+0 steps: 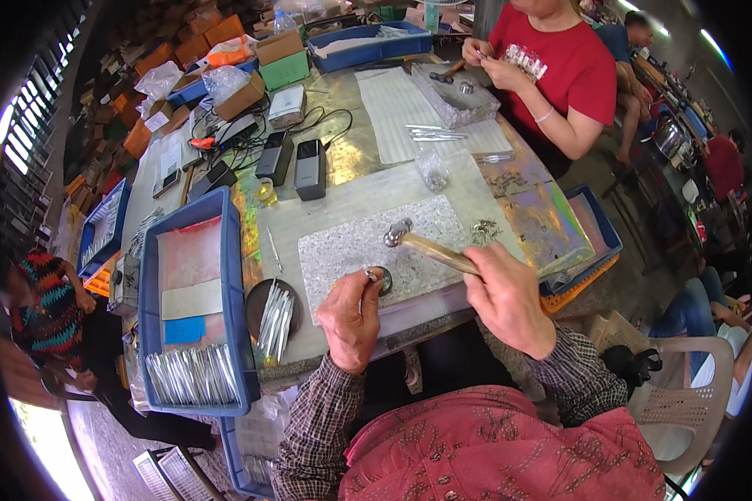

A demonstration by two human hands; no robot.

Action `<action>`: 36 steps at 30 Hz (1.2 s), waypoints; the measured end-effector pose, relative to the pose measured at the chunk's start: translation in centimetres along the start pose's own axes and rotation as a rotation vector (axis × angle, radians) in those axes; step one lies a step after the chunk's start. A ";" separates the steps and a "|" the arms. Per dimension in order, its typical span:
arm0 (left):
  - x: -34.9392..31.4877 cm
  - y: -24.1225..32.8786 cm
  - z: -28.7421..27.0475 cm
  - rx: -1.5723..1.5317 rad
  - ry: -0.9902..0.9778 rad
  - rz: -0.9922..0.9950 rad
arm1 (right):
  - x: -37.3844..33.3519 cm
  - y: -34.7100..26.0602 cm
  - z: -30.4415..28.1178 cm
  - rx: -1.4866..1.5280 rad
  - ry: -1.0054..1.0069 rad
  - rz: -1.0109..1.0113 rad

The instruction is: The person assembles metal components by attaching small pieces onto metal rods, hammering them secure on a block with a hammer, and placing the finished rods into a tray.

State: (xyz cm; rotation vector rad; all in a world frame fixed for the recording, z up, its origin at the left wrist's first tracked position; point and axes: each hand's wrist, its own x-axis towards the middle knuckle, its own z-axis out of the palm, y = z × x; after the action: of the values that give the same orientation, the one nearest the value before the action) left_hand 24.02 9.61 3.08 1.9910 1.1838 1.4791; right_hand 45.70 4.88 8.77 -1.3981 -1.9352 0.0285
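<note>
My right hand (510, 296) is closed round the wooden handle of a hammer (437, 250). The hammer's round metal head hangs over a speckled stone slab (334, 242). My left hand (348, 321) pinches a small shiny metal piece (372, 274) between thumb and fingers; its exact kind is too small to make out. Right beside those fingertips, a small dark round metal block (385, 282) sits on the slab. Left of my left hand, a dark round dish (259, 305) holds several slim silvery metal pieces (277, 321), and a thin metal rod (273, 249) lies beyond it.
A long blue tray (241, 292) with silvery pieces stands at the left. Black power banks (310, 169) and cables lie further back. A clear bag (431, 169) and tiny metal bits (485, 230) are beyond the slab. Across the table, a person in red (551, 75) handles something small.
</note>
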 end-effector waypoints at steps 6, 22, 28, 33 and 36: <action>-0.2 0.1 0.3 -0.008 0.062 0.037 | 1.4 -3.0 -4.4 0.119 -0.003 -0.126; 0.0 0.5 0.2 0.059 0.105 0.054 | 2.5 -4.7 -5.6 0.143 -0.056 -0.259; 0.3 0.7 0.2 0.046 0.119 0.078 | 2.8 -5.1 -6.2 0.075 -0.112 -0.252; -0.2 0.6 0.2 0.015 0.113 0.065 | 2.9 -6.3 -6.9 0.148 0.031 -0.226; -0.2 0.3 0.4 0.034 0.108 0.077 | 2.8 -5.5 -5.8 -0.001 -0.194 -0.192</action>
State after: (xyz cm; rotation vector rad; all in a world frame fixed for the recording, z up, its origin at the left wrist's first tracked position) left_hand 24.46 9.35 3.08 2.0221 1.1957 1.6329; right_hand 44.18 2.75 16.84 -1.2425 -2.2224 0.0750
